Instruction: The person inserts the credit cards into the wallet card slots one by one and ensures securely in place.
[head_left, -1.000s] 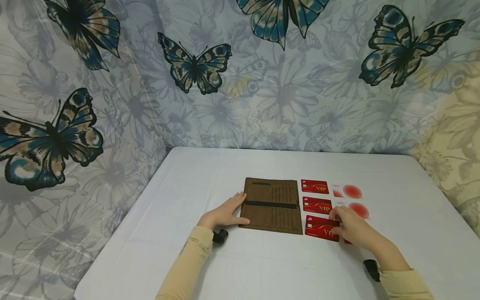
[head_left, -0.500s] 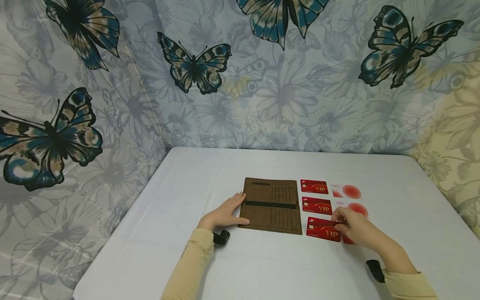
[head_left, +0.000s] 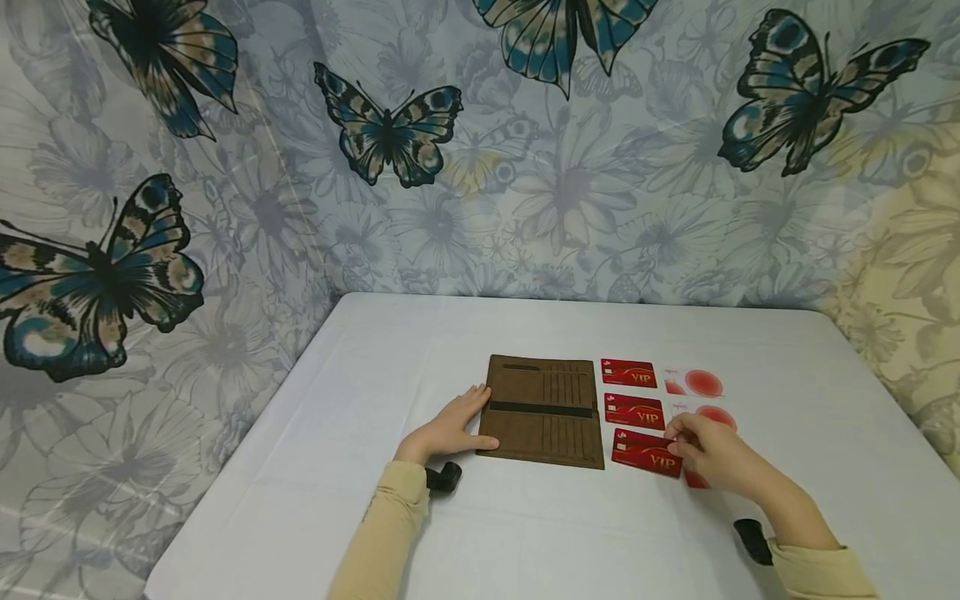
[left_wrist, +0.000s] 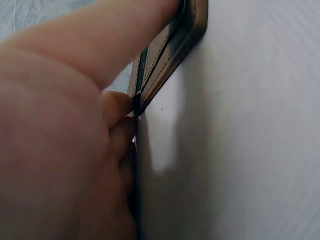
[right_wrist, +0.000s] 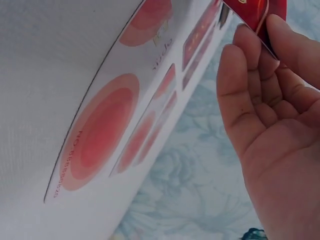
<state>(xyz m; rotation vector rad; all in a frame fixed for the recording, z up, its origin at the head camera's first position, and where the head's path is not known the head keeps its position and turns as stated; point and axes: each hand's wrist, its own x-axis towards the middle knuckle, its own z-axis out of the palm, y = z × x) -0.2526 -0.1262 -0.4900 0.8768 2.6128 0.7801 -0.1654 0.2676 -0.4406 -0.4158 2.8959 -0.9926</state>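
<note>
A brown bifold wallet [head_left: 525, 387] lies spread flat on the white table, its card slots facing up. My left hand [head_left: 446, 427] rests at its left edge, thumb on the lower corner and fingers by the upper half. In the left wrist view the fingers [left_wrist: 120, 107] touch the wallet's edge. Between thumb and fingers my right hand [head_left: 712, 454] pinches the right end of a red VIP card [head_left: 643, 452], also visible in the right wrist view. The held card is just right of the wallet, below two other red VIP cards [head_left: 633, 411].
White cards with red circles [head_left: 703, 382] lie right of the red ones. Another card [head_left: 696, 481] is partly hidden beneath the right hand. A large red-circled card [right_wrist: 100, 135] shows close up in the right wrist view. Behind the table hangs a butterfly-patterned backdrop [head_left: 570, 200].
My right hand has shifted slightly right with the pinched VIP card, whose left end has since risen a little. The left hand and the wallet stay in place.
</note>
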